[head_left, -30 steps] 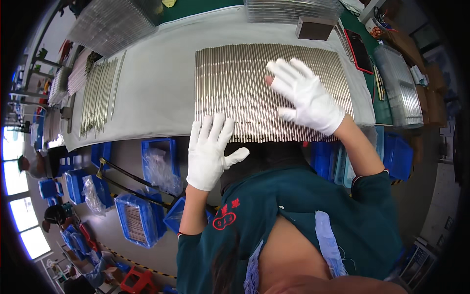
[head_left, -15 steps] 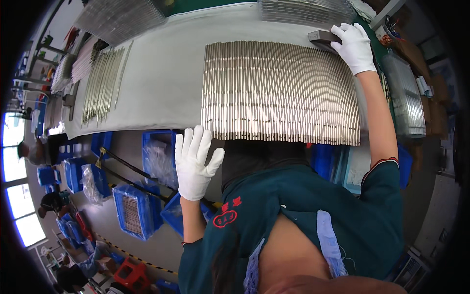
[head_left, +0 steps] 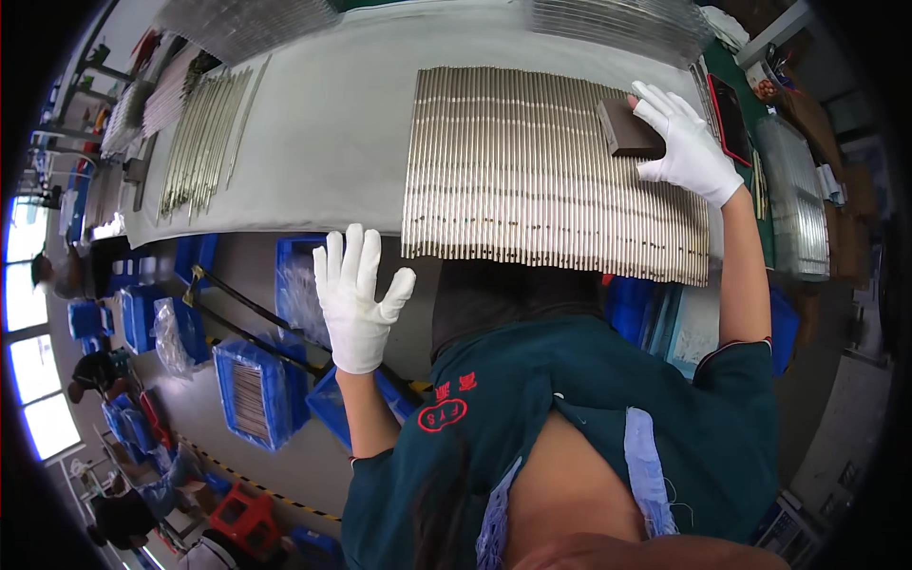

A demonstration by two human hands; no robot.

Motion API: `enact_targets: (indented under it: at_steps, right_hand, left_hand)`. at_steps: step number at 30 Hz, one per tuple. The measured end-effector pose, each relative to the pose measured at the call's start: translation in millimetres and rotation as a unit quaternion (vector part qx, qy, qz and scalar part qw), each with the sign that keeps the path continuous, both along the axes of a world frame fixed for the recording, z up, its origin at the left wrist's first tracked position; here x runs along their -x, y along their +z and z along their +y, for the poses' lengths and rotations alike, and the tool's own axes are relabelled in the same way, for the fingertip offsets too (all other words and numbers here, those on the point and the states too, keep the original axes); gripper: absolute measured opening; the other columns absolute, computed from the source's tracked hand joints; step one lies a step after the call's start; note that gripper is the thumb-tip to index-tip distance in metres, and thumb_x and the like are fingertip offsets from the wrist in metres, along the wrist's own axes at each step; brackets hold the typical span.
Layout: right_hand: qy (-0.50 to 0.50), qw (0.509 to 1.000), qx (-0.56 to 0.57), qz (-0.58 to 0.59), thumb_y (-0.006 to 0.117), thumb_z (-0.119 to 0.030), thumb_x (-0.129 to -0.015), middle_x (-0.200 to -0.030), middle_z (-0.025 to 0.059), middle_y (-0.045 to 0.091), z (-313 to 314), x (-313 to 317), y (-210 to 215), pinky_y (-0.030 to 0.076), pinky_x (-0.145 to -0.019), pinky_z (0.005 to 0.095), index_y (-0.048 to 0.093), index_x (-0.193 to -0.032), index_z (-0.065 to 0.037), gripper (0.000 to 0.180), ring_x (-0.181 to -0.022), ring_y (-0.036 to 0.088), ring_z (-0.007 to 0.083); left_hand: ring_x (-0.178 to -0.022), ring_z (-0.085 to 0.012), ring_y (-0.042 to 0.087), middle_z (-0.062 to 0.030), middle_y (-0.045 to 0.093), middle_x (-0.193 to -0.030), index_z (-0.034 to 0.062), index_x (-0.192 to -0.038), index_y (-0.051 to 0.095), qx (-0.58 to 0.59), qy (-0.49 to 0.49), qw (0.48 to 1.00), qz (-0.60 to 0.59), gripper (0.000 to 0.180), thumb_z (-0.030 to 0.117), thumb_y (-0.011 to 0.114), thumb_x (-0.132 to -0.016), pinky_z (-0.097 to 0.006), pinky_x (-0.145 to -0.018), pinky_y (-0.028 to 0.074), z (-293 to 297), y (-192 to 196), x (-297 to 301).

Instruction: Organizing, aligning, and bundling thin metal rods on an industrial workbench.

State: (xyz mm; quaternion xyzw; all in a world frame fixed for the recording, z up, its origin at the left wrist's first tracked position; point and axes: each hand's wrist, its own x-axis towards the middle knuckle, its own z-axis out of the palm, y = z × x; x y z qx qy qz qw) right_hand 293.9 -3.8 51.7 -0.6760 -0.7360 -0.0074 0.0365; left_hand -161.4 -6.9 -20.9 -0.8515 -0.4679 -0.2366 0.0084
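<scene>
A wide row of thin silvery metal rods [head_left: 532,171] lies side by side on the pale-covered table, their near ends at the table's front edge. Over the right part of the row rests a dark brown rectangular block [head_left: 629,130]. My white-gloved right hand [head_left: 686,144] grips its right side, thumb on the near side and fingers on the far side. My left hand [head_left: 354,299], also in a white glove, is held just off the table's front edge, left of the rods. Its fingers are spread and nothing is in them.
More loose rods [head_left: 202,142] lie at the table's left. Clear plastic trays [head_left: 617,27] stand along the back. A red-edged phone [head_left: 729,116] lies right of my right hand. Below the table, blue crates [head_left: 258,394] stand on the floor; people work farther left.
My right hand has brought the block from the row's far right edge nearer, onto the rods. My left hand has moved slightly left and away from the rods' corner, still spread.
</scene>
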Motion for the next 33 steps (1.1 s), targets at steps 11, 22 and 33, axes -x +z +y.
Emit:
enact_targets:
  at_steps: [11, 22, 33]
  right_hand:
    - [-0.01, 0.988, 0.039, 0.146, 0.08, -0.019, -0.075, -0.149, 0.0135, 0.055, 15.6, -29.6, -17.6, 0.04, -0.116, 0.0371, 0.053, -0.148, -0.009, 0.079, -0.135, 0.053, 0.0318]
    - [-0.196, 0.819, -0.332, 0.425, 0.079, -0.027, -0.093, -0.138, 0.0106, 0.061, 31.0, -107.0, -92.7, 0.046, -0.104, 0.0279, 0.042, -0.155, -0.004, 0.076, -0.12, 0.061, 0.0163]
    - [-0.258, 0.818, -0.353, 0.374, 0.075, -0.037, -0.095, -0.145, 0.0127, 0.058, 27.7, -106.8, -89.6, 0.045, -0.106, 0.0288, 0.048, -0.15, 0.0, 0.072, -0.123, 0.059, 0.0178]
  left_hand:
    - [-0.119, -0.0426, 0.054, -0.0184, 0.061, -0.131, -0.0001, -0.129, 0.061, -0.017, -0.033, 0.999, 0.026, 0.069, 0.055, 0.069, -0.087, -0.056, -0.105, 0.039, -1.5, -1.8, -11.5]
    - [-0.116, -0.0365, 0.053, -0.0111, 0.061, -0.126, 0.0089, -0.126, 0.064, -0.037, -0.151, 0.986, 0.056, 0.09, 0.08, 0.055, -0.073, -0.057, -0.104, 0.038, 61.8, 9.3, -27.5]
    - [-0.115, -0.0385, 0.053, -0.0138, 0.062, -0.125, 0.0068, -0.128, 0.064, 0.025, -0.202, 0.977, 0.062, 0.089, 0.078, 0.058, -0.075, -0.056, -0.103, 0.039, 54.2, 19.6, -42.6]
